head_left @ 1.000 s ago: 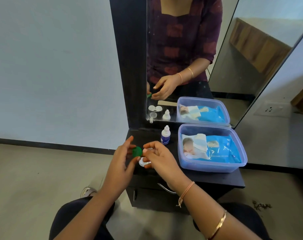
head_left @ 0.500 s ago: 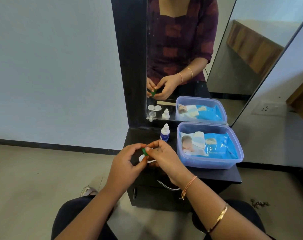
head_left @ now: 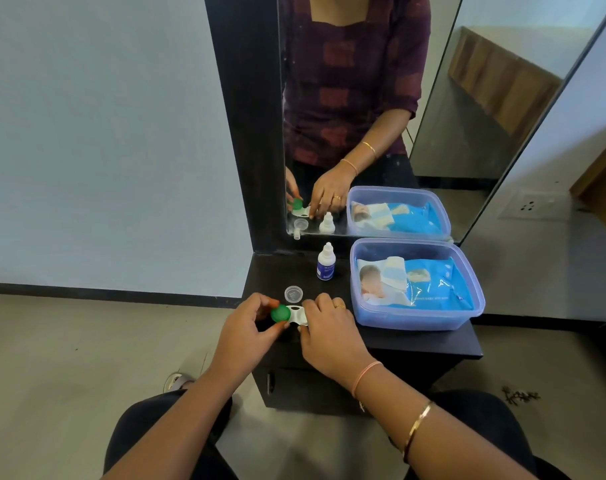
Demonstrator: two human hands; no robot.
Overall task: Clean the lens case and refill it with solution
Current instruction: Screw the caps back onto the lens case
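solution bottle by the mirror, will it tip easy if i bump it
Probably yes: the solution bottle stands upright, tall and narrow on a small base, so a nudge near its tapered cap would likely topple it. It looks small and plastic, so likely light and not fragile. Once down, its round body would probably roll on the flat table.

Left hand (head_left: pixel 246 329) pinches the round green cap (head_left: pixel 280 313) on the white plastic lens case (head_left: pixel 298 315); right hand (head_left: pixel 329 332) holds the case's other end, apparently on the black counter (head_left: pixel 268 273).
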